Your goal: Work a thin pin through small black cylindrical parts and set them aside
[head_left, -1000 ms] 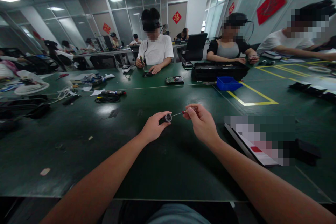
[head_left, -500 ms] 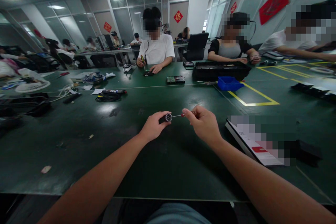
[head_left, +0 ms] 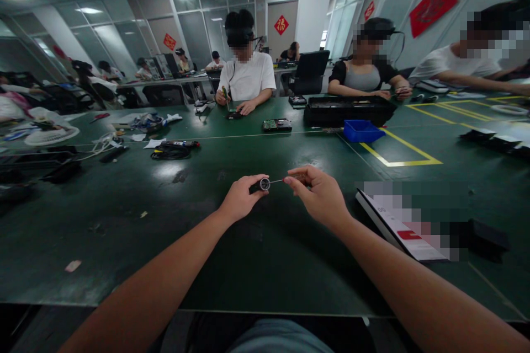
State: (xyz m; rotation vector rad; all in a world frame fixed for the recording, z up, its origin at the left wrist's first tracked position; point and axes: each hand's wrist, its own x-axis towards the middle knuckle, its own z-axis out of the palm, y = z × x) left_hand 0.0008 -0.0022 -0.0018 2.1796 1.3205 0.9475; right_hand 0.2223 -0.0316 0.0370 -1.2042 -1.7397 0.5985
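Note:
My left hand (head_left: 239, 198) is closed around a short black cylinder (head_left: 264, 183), whose round end has a pale ring and faces me. In my right hand (head_left: 325, 194) is a screwdriver (head_left: 276, 181) with a thin metal shaft and some red at the front of its handle. The shaft points left and its tip meets the side of the cylinder's end; whether it is seated in a screw is too small to tell. Fingers cover most of the handle. Both hands are above the green table (head_left: 232, 270).
To the right lie a white box (head_left: 389, 223) and a black block (head_left: 488, 238). Farther off are a blue bin (head_left: 362, 131), a long black tray (head_left: 350, 112), a circuit-board device (head_left: 276, 125) and a bundle of black cable (head_left: 174, 150). Across the table sit several people.
The fingers of my right hand have shifted on the screwdriver handle, with the forefinger now stretched farther forward. My left hand and the cylinder have barely moved.

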